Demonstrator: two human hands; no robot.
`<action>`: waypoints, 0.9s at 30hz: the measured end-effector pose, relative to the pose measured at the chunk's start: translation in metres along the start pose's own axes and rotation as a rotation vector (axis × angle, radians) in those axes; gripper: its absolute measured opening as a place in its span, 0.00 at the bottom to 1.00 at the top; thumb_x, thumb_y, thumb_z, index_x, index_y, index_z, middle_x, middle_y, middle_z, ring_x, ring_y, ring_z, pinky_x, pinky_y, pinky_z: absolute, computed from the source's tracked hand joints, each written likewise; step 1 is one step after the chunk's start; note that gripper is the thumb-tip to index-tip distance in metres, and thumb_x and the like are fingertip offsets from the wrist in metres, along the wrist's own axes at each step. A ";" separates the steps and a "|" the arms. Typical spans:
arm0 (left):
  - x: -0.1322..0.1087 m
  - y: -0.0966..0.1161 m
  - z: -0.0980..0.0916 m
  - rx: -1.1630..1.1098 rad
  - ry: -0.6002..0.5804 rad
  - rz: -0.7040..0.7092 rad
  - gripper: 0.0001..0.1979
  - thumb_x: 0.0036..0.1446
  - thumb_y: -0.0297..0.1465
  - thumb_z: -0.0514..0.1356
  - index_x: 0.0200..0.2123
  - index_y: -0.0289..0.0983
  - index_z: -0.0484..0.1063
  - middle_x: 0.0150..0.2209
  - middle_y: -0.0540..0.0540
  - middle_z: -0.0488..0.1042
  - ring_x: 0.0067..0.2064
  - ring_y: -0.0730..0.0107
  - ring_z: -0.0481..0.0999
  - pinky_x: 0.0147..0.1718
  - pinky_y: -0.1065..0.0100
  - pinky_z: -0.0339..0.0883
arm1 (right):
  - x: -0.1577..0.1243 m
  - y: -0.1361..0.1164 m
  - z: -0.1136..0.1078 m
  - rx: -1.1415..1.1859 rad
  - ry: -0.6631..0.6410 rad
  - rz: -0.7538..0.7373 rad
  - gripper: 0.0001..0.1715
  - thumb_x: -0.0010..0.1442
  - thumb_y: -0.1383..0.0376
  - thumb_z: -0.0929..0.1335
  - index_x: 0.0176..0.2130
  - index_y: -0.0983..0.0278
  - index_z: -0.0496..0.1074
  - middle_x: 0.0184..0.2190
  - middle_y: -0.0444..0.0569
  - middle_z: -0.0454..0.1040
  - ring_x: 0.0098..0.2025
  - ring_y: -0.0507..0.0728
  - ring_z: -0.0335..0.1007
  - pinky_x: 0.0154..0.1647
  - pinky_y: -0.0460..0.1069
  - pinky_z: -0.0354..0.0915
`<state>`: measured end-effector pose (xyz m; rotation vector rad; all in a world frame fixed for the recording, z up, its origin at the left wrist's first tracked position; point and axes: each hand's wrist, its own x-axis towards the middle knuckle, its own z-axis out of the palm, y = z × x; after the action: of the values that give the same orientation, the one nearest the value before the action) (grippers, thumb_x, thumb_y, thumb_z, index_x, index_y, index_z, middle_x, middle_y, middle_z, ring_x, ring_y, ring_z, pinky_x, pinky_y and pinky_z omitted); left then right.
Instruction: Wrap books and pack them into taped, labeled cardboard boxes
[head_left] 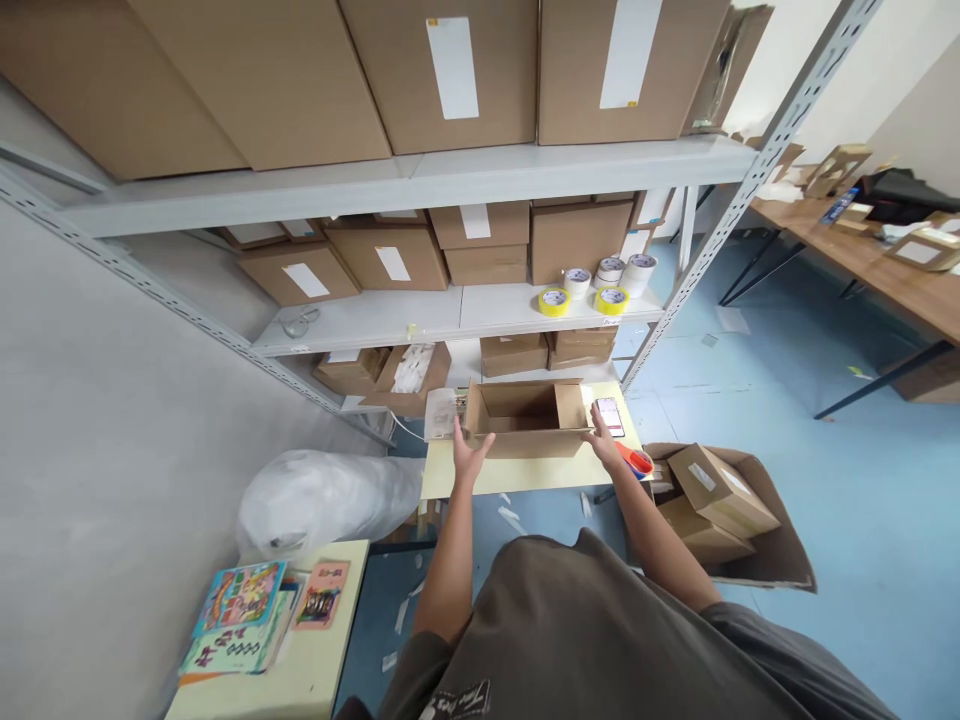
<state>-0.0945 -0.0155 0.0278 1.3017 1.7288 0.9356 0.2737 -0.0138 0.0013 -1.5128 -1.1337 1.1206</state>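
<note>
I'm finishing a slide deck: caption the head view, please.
Left hand and right hand flank an open cardboard box on a pale yellow table, before metal shelving holding cartons and tape rolls.

Yellow table (495, 476) bears open box (525, 445); phone (612, 416) alongside

The left forearm (450, 565) and right forearm (660, 530) extend forward. Beyond the worktop's near edge (517, 485), the left hand (469, 458) and right hand (603, 443) stand apart, fingers extended, thumbs spread inward.
</note>
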 end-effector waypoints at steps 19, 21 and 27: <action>0.039 0.002 -0.006 0.672 -0.311 0.124 0.45 0.39 0.58 0.78 0.58 0.43 0.80 0.82 0.46 0.32 0.80 0.33 0.36 0.76 0.45 0.45 | 0.044 -0.060 0.051 -0.880 -0.175 0.109 0.65 0.57 0.46 0.78 0.79 0.57 0.47 0.80 0.65 0.42 0.77 0.78 0.49 0.68 0.66 0.62; 0.036 -0.003 0.002 0.634 -0.248 0.148 0.33 0.44 0.56 0.77 0.46 0.41 0.83 0.82 0.48 0.35 0.80 0.35 0.41 0.74 0.47 0.51 | 0.047 -0.057 0.066 -0.916 -0.101 0.112 0.64 0.59 0.48 0.76 0.79 0.58 0.45 0.80 0.67 0.40 0.77 0.80 0.46 0.67 0.69 0.62; 0.035 -0.018 0.015 0.524 -0.099 0.250 0.17 0.52 0.43 0.78 0.31 0.39 0.78 0.80 0.47 0.47 0.78 0.40 0.51 0.70 0.50 0.61 | 0.048 -0.042 0.033 -0.656 -0.020 -0.007 0.45 0.63 0.65 0.69 0.75 0.59 0.59 0.69 0.60 0.69 0.66 0.72 0.70 0.67 0.62 0.67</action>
<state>-0.0949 0.0160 0.0005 1.9018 1.8289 0.5472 0.2435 0.0447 0.0298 -1.9837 -1.6176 0.7879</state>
